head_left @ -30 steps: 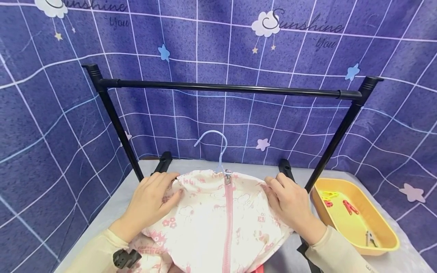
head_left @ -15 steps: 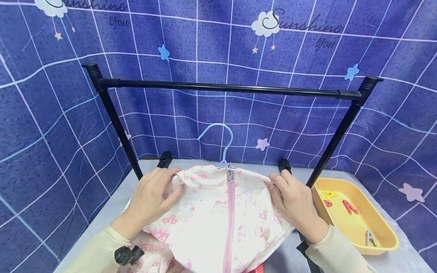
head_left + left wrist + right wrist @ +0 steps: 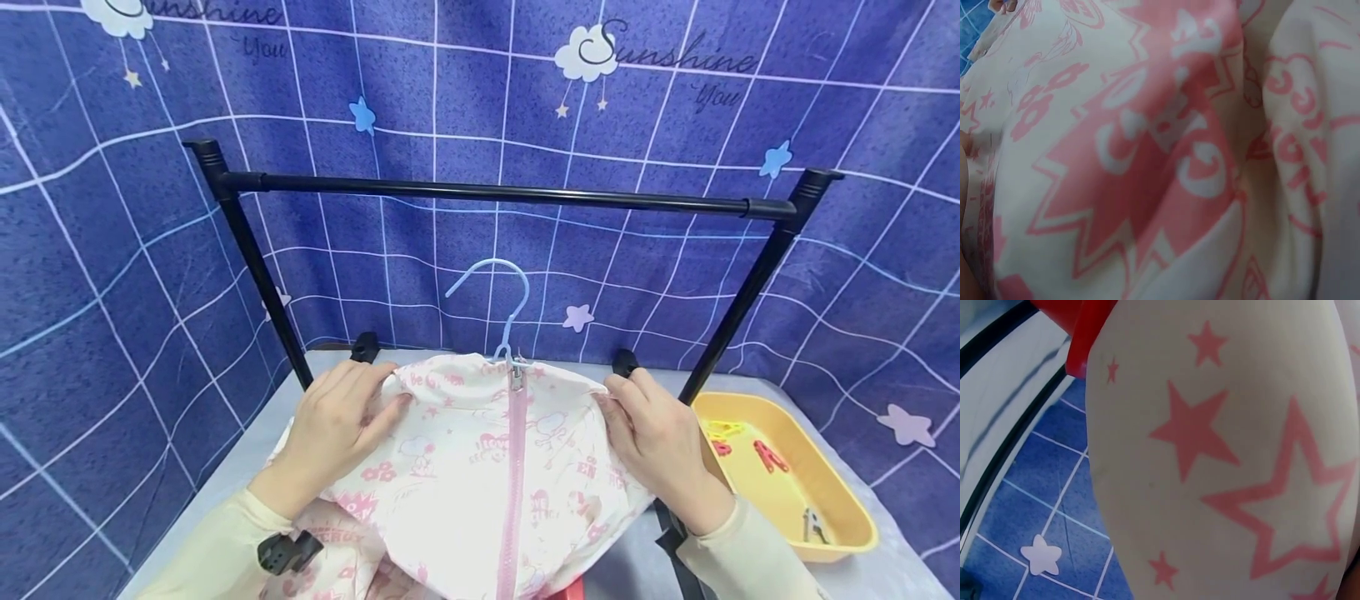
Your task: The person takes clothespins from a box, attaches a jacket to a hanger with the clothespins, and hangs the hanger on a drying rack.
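Observation:
A white jacket with pink prints (image 3: 457, 467) and a pink zipper, its pull near the neck, is on a light blue hanger (image 3: 527, 292). The hanger's hook stands up out of the collar; its arms are hidden inside the cloth. My left hand (image 3: 330, 437) grips the jacket at its left shoulder, thumb in front. At the other shoulder my right hand (image 3: 663, 446) pinches the fabric. Printed cloth fills most of the left wrist view, and a star-printed part of the jacket (image 3: 1210, 506) covers much of the right wrist view.
A black garment rack stands behind, its crossbar (image 3: 487, 192) above the hook. On the right, a yellow basin (image 3: 855, 533) holds red and yellow clothespins (image 3: 770, 456) and a grey clip. Something red (image 3: 574, 590) shows under the jacket. A blue patterned curtain (image 3: 637, 125) hangs behind.
The hanger hook has risen and shifted right, toward the crossbar. Both hands have moved slightly up and right with the jacket, keeping their hold on its shoulders.

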{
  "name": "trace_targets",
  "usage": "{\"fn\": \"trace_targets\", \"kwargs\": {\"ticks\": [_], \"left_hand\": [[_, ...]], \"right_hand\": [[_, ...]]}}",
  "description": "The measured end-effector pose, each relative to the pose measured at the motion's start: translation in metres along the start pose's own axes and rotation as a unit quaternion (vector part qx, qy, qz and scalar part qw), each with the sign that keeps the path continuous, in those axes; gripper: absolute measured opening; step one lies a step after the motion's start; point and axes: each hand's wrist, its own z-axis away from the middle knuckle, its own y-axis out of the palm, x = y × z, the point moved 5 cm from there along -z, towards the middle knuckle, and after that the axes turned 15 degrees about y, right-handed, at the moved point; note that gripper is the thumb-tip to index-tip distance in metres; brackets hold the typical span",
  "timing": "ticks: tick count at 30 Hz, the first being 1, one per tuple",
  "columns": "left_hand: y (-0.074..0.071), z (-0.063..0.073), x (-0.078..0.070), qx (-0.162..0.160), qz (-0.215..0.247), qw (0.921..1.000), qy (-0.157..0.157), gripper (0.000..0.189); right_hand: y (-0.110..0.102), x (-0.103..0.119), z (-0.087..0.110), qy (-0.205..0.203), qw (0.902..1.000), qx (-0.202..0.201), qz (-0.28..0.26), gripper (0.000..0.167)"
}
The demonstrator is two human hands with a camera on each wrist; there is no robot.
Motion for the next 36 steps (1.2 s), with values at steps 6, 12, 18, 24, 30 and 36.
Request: {"fn": "trace_targets", "kwargs": {"ticks": [6,12,18,24,30,36], "left_hand": [[-0.002,-0.010,-0.003,-0.008,0.002,0.9999,0.012,0.045],[-0.007,-0.022,-0.005,-0.017,0.000,0.9997,0.016,0.049],[-0.011,-0.031,-0.006,-0.033,-0.010,0.9993,0.013,0.053],[-0.014,-0.035,-0.005,-0.052,-0.016,0.9985,0.004,0.053],[-0.015,-0.040,-0.005,-0.060,-0.020,0.9979,0.014,0.049],[-0.016,-0.043,-0.005,-0.068,-0.012,0.9976,-0.003,0.047]], "right_hand": [[-0.005,0.001,-0.003,-0.001,0.9999,-0.015,-0.005,0.033],[-0.009,0.003,-0.008,-0.008,0.9994,-0.030,-0.012,0.033],[-0.013,0.006,-0.012,-0.009,0.9991,-0.039,-0.013,0.033],[-0.015,0.009,-0.016,-0.011,0.9985,-0.052,-0.011,0.034],[-0.017,0.009,-0.019,-0.010,0.9979,-0.063,-0.005,0.033],[-0.018,0.008,-0.023,-0.009,0.9980,-0.063,-0.005,0.032]]}}
